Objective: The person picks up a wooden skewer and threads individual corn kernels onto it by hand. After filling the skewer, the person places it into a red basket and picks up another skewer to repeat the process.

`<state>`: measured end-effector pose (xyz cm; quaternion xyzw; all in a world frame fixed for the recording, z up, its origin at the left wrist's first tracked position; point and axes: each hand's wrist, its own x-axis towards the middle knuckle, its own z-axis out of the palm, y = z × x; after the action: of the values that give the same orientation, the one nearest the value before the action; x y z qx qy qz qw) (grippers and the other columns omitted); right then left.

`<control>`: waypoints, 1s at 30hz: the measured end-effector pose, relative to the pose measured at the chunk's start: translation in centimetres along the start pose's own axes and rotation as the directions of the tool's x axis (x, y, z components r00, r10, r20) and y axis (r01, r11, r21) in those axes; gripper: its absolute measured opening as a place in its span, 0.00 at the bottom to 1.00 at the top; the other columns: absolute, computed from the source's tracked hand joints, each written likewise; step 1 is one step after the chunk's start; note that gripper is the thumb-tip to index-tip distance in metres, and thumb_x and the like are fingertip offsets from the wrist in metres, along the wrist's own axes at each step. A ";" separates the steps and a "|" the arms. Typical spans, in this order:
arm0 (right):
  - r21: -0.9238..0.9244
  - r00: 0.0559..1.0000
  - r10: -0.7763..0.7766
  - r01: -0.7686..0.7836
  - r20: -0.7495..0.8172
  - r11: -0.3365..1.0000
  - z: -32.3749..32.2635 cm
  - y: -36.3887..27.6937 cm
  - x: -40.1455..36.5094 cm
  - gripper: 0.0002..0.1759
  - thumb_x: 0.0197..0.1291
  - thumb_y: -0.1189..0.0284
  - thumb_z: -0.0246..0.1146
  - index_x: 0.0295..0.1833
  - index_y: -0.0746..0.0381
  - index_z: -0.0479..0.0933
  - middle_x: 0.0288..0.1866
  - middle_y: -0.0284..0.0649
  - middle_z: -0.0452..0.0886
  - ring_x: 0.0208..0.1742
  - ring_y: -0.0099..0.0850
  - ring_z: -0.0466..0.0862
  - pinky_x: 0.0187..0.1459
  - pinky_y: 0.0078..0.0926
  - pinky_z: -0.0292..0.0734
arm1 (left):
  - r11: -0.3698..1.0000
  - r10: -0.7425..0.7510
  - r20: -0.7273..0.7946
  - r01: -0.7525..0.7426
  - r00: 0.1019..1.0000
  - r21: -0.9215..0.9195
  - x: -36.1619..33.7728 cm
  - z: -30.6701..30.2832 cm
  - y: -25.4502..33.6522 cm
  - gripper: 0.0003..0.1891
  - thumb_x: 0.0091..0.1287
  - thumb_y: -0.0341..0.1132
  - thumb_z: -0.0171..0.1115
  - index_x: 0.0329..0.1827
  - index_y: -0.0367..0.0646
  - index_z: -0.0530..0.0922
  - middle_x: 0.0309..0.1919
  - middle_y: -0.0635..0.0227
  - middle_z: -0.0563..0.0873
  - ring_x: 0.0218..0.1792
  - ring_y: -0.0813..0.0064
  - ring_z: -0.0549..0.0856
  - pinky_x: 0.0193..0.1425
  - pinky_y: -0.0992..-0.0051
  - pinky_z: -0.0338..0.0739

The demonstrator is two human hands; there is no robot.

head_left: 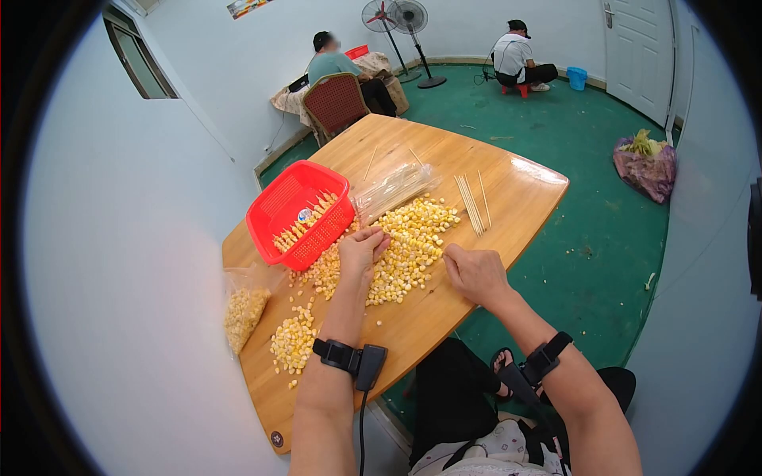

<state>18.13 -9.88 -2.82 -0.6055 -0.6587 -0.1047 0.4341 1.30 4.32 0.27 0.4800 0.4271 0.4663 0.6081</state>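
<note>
My left hand [363, 247] is closed in a pinch at the left side of a pile of yellow corn kernels [405, 274]. Whatever lies between its fingertips is too small to make out. My right hand [479, 275] forms a fist at the pile's right side, thumb side toward the kernels; its contents are hidden. Beyond the right hand, several loose bamboo skewers [470, 205] lie on the wooden table [516, 178]. A clear plastic pack of skewers [395, 190] rests behind the pile. Left of it, a red plastic basket [274, 202] holds several skewers threaded with corn [305, 224].
A smaller kernel heap [294, 341] and a plastic bag of kernels [244, 317] are at the table's left. Two people sit farther back, near standing fans [410, 20]. A blue bucket [577, 78] and a purple sack [644, 170] stand on the green floor.
</note>
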 end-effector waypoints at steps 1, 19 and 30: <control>0.000 1.000 -0.001 0.001 -0.002 1.000 0.0 0.0 0.0 0.08 0.57 0.70 0.56 0.28 0.60 0.69 0.14 0.42 0.73 0.17 0.40 0.77 0.19 0.35 0.70 | 1.000 0.001 0.001 -0.001 1.000 -0.001 0.0 0.0 0.1 0.07 0.59 0.20 0.59 0.40 0.28 0.76 0.35 0.57 0.81 0.35 0.69 0.84 0.40 0.78 0.84; 0.001 1.000 0.015 -0.015 -0.009 1.000 0.0 0.0 -0.1 0.09 0.58 0.70 0.54 0.27 0.60 0.67 0.13 0.43 0.71 0.17 0.42 0.75 0.18 0.38 0.67 | 0.995 -0.033 0.064 0.027 0.997 0.096 -1.2 0.8 0.7 0.09 0.59 0.22 0.59 0.42 0.29 0.76 0.37 0.57 0.82 0.37 0.67 0.85 0.39 0.78 0.83; -0.014 0.995 0.088 -0.087 0.053 0.996 0.0 -0.1 0.0 0.06 0.58 0.70 0.55 0.31 0.60 0.71 0.17 0.43 0.75 0.20 0.42 0.77 0.23 0.37 0.71 | 0.591 0.488 0.023 -0.350 0.872 0.727 -0.1 -1.1 1.4 0.09 0.54 0.29 0.65 0.37 0.38 0.83 0.32 0.59 0.84 0.28 0.71 0.82 0.29 0.74 0.75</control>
<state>18.07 -9.87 -2.77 -0.6388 -0.6424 -0.0732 0.4169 -0.02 4.57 1.47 0.7195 0.5000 0.4358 0.2062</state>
